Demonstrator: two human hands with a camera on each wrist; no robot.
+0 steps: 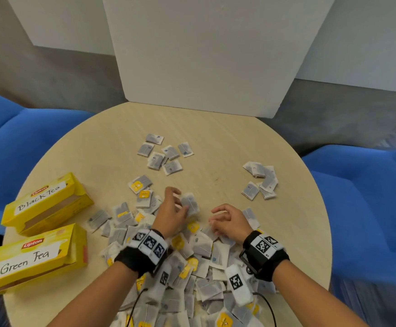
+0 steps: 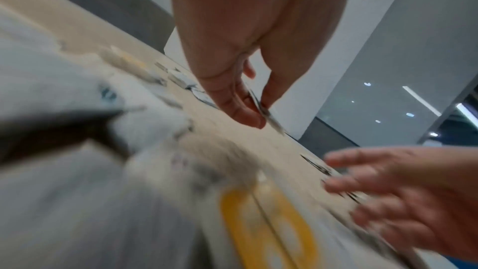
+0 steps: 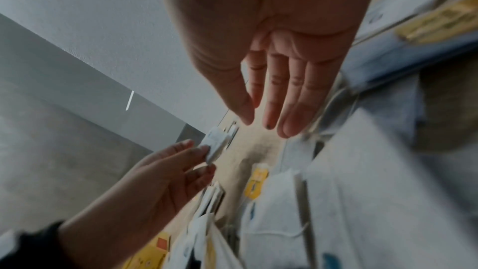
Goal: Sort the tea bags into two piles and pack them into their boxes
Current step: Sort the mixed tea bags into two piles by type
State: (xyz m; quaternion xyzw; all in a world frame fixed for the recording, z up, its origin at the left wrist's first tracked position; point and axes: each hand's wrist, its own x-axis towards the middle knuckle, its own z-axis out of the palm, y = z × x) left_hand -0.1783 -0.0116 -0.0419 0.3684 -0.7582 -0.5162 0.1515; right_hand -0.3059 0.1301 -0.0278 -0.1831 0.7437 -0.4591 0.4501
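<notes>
My left hand (image 1: 179, 201) pinches one grey tea bag (image 1: 191, 204) just above the round table; the left wrist view shows the thin tea bag (image 2: 269, 117) edge-on between thumb and fingers. My right hand (image 1: 216, 219) hovers over the big mixed heap of tea bags (image 1: 199, 267) and holds nothing, its fingers (image 3: 292, 114) straight in the right wrist view. A small sorted pile (image 1: 165, 153) lies at the back centre, another pile (image 1: 262, 182) at the right. Two yellow boxes stand open at the left: Black Tea (image 1: 48, 204) and Green Tea (image 1: 34, 256).
The wooden table's bare top (image 1: 216, 142) stretches between the piles. White boards (image 1: 204, 55) stand behind its far edge. Blue chairs (image 1: 369, 197) flank both sides. Several yellow-tagged bags (image 1: 140, 185) lie near the heap's far left.
</notes>
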